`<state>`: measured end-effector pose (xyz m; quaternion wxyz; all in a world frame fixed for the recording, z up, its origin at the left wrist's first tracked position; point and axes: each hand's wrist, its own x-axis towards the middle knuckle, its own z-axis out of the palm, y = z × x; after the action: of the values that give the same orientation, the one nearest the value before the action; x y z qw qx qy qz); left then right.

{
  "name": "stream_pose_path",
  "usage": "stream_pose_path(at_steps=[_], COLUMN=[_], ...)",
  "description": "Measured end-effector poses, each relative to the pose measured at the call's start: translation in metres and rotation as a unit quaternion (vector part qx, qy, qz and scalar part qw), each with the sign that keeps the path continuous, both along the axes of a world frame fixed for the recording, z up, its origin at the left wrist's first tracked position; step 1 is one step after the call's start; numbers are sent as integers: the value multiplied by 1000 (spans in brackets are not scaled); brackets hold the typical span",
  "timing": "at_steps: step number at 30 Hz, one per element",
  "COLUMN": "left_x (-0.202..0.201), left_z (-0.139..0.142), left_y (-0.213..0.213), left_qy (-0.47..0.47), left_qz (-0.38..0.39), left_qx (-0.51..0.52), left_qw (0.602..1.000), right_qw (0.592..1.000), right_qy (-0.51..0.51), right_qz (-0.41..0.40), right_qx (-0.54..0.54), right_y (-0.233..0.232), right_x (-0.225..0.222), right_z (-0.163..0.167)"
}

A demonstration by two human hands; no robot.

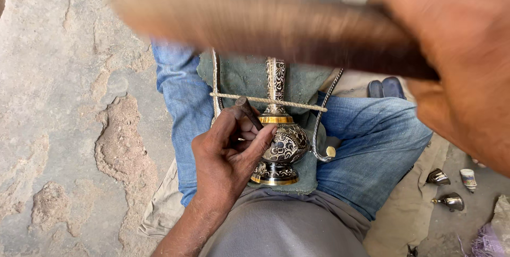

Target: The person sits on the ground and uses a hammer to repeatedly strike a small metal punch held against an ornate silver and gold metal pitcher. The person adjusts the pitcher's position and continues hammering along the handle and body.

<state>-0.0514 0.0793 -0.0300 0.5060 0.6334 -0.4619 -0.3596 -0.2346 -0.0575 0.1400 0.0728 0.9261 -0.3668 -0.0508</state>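
On lap, engraved brass vase (279,129) lengthwise, neck away, left hand (228,156) alongside.

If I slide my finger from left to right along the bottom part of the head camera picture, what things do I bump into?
Cracked stone floor → left hand pinching a small punch → engraved black and brass vase → blue jeans leg → two small metal bell-shaped pieces → little patterned cup.

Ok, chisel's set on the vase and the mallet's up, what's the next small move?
Probably bring the right hand with its wooden mallet down onto the chisel. The left hand holds its tip against the engraved brass vase, which a cord pins across the lap.
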Motion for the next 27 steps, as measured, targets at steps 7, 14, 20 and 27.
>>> stream_pose_path(at_steps=[7,14,20,27], left_x=[-1,0,-2,-2], left_z=[-1,-3,-1,3], left_y=[-1,-1,-3,-3], left_qy=[46,15,15,24], left_qz=[-8,-15,-7,-9], left_qx=[6,3,9,20], left_qw=[999,1000,1000,999], right_qw=[998,996,998,999], right_qy=[53,61,-27,-6], right_qz=[-29,-43,7,-38], right_qx=[15,41,53,31], right_y=[1,-3,-4,-5], right_x=[2,-2,-8,-10], right_z=[2,-8,-10,-12])
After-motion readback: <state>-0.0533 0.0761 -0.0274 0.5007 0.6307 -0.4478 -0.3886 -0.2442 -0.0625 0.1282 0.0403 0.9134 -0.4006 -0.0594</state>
